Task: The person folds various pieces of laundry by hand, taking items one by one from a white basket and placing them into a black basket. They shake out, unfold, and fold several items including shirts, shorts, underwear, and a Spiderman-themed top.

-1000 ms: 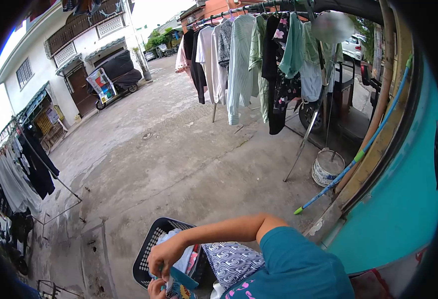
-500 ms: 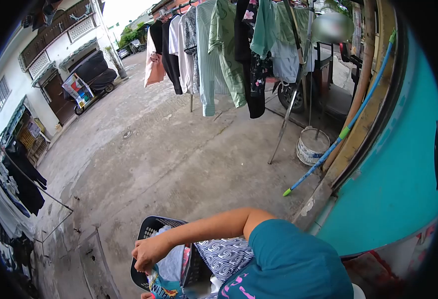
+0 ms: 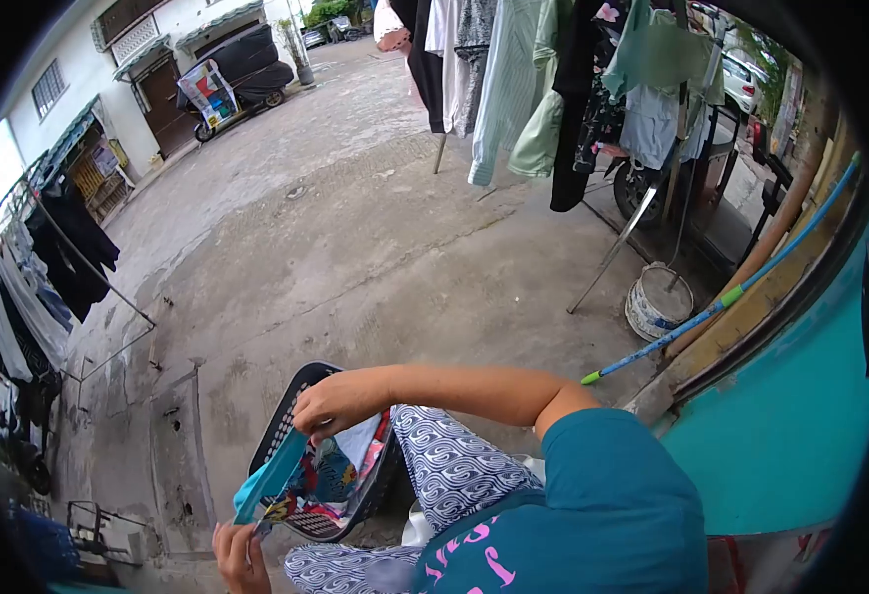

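Between my two hands a turquoise printed garment is stretched over the left side of a dark plastic laundry basket. My right hand pinches its upper end, with the arm reaching across from the right. At the lower left, my left hand has its fingers closed on the other end, and part of this hand is cut off by the frame edge. Inside the basket lie more clothes in grey, red and multicoloured prints. My legs in patterned trousers are on either side of the basket.
A rack of hanging clothes stands ahead, its metal leg on the concrete. Right of it are a white bucket and a blue pole by a turquoise wall. Another clothes rack stands at left.
The turquoise garment has been drawn up and stretched out between my hands. My left hand has come further into view at lower left. The camera view has shifted.
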The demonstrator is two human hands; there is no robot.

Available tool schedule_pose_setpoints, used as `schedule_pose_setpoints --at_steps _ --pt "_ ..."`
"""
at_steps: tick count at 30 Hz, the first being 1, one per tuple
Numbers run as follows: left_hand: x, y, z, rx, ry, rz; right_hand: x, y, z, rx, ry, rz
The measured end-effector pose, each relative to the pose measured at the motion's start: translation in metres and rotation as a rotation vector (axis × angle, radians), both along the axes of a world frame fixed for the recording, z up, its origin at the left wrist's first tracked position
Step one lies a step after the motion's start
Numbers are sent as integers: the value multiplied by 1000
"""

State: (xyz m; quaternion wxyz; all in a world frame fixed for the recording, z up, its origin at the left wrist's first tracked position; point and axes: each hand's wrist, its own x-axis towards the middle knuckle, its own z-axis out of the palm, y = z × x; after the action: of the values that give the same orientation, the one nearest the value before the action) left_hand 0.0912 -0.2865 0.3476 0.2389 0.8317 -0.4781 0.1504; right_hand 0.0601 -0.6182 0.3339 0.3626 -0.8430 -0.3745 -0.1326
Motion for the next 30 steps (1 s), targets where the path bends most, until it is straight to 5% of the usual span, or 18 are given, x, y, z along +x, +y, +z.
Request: schedule_pose_setpoints --at_steps 3,6,10,17,22,24,26,30 --pt "11 -16 -5 -258 460 94 14 -2 -9 69 199 -39" --pt "39 -18 -19 -371 442 79 35 -2 -26 374 464 -23" --pt "45 -9 -15 -423 479 171 43 9 -29 518 440 -150" --pt "70 13 -60 -340 684 256 77 20 -78 511 756 -167" --pt "102 14 -105 -493 930 361 120 31 -122 325 607 -260" --pt "114 9 -113 -437 857 424 145 38 -138 155 628 -432" --pt "133 3 -127 -113 668 598 174 44 -147 -120 616 -475" --pt "154 -4 -141 -110 532 748 211 69 -147 101 895 -635"
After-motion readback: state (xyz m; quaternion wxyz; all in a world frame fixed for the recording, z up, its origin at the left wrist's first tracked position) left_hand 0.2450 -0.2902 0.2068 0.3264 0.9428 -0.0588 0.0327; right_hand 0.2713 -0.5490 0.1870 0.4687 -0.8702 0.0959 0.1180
